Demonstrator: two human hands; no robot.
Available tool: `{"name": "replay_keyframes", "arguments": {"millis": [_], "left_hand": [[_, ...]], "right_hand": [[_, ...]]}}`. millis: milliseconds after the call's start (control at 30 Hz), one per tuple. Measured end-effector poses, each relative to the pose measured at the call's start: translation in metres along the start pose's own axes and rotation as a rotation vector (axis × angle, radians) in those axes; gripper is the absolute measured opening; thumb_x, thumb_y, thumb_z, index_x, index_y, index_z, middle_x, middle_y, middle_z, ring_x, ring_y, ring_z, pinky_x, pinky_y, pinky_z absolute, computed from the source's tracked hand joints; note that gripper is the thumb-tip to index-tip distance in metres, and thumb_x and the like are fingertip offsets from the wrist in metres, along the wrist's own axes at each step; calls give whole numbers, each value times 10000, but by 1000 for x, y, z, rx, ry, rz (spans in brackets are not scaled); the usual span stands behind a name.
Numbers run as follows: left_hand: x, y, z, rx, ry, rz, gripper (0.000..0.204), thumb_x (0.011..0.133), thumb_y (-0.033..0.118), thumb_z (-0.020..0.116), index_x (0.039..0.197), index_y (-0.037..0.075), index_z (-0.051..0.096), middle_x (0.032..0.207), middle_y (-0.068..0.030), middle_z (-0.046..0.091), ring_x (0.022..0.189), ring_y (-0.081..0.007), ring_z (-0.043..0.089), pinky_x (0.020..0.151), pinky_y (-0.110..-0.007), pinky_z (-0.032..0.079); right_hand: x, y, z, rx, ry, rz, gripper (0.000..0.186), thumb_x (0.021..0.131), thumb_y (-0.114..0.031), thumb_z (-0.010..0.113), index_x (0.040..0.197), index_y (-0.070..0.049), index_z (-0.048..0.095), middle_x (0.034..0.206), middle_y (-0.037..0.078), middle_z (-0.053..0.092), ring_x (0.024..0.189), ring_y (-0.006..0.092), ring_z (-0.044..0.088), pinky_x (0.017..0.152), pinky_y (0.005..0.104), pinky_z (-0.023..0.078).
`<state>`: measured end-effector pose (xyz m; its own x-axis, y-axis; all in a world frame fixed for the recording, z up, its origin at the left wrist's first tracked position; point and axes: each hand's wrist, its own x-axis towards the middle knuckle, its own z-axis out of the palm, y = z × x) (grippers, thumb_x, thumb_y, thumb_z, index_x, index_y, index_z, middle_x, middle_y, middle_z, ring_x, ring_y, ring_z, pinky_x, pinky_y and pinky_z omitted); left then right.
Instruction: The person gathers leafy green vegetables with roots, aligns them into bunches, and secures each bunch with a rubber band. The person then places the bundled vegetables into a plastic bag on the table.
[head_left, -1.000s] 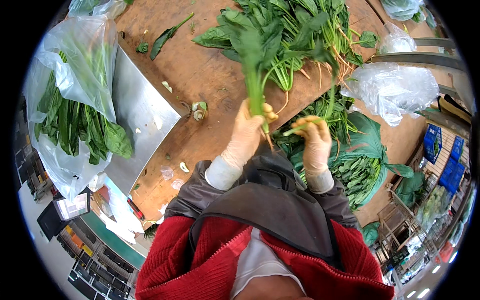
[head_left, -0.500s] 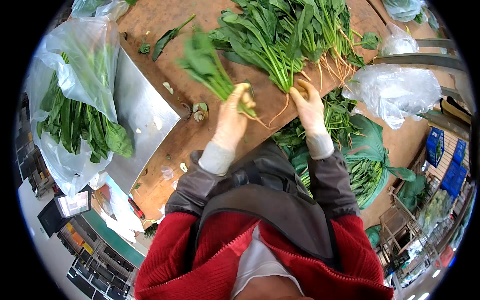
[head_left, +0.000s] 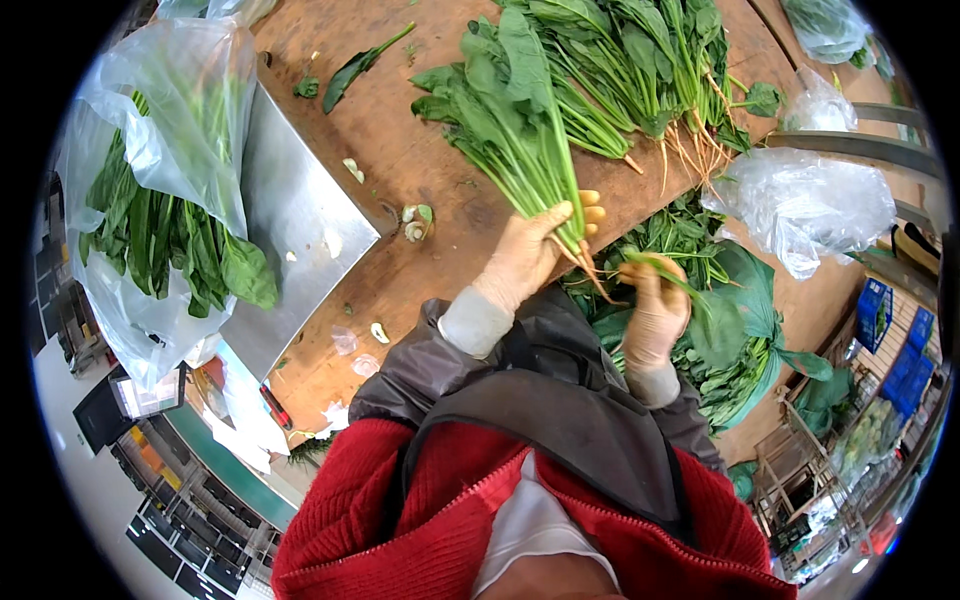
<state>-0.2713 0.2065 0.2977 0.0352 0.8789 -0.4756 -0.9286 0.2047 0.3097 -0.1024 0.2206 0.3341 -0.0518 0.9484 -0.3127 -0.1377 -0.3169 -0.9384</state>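
My gloved left hand [head_left: 525, 250] is closed round the stems of a spinach bunch [head_left: 520, 130], just above its pinkish roots. The leaves point away from me over the brown table. Close by on the right, my gloved right hand [head_left: 655, 305] pinches a loose spinach leaf [head_left: 715, 325], whose blade hangs to the right over the green sack. A heap of spinach with long roots [head_left: 650, 70] lies at the far side of the table. Below the table's edge, more spinach fills a green mesh sack [head_left: 745, 290].
On the left, a clear plastic bag of leafy greens [head_left: 180, 200] lies over a metal sheet [head_left: 300, 220]. Garlic bits [head_left: 415, 225] and a stray leaf [head_left: 365, 68] dot the table [head_left: 340, 280]. A red cutter [head_left: 275, 408] lies near the left edge; crumpled clear plastic [head_left: 805, 205] sits at right.
My left hand has moved right and now holds the larger bunch upright near the edge. My right hand has left the roots, dropped nearer to me, and holds a single leaf.
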Motion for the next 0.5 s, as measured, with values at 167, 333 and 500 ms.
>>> {"name": "replay_keyframes", "arguments": {"millis": [167, 333, 500], "left_hand": [[-1, 8, -10, -236, -146, 6, 506, 848, 123, 534, 1309, 12, 357, 1284, -184, 450, 1196, -296, 436, 1008, -412, 361], [3, -3, -32, -8, -30, -44, 552, 805, 89, 535, 1312, -8, 340, 1362, -187, 352, 1234, -288, 388, 1049, -430, 305], [-14, 3, -30, 54, -3, 46, 494, 808, 45, 569, 1261, -17, 383, 1211, -152, 495, 1127, -253, 484, 990, -411, 381]], "right_hand": [[25, -4, -37, -167, -175, 484, 584, 933, -457, 353, 1136, 64, 522, 1023, 200, 601, 962, 259, 580, 853, 341, 468], [34, 27, 43, 175, -359, 599, 296, 872, -153, 561, 1084, 54, 541, 954, 95, 608, 873, 95, 546, 746, 206, 432], [32, 47, 47, -783, -304, -256, 266, 757, -160, 686, 947, -21, 561, 878, 78, 551, 788, 205, 549, 691, 315, 455]]}}
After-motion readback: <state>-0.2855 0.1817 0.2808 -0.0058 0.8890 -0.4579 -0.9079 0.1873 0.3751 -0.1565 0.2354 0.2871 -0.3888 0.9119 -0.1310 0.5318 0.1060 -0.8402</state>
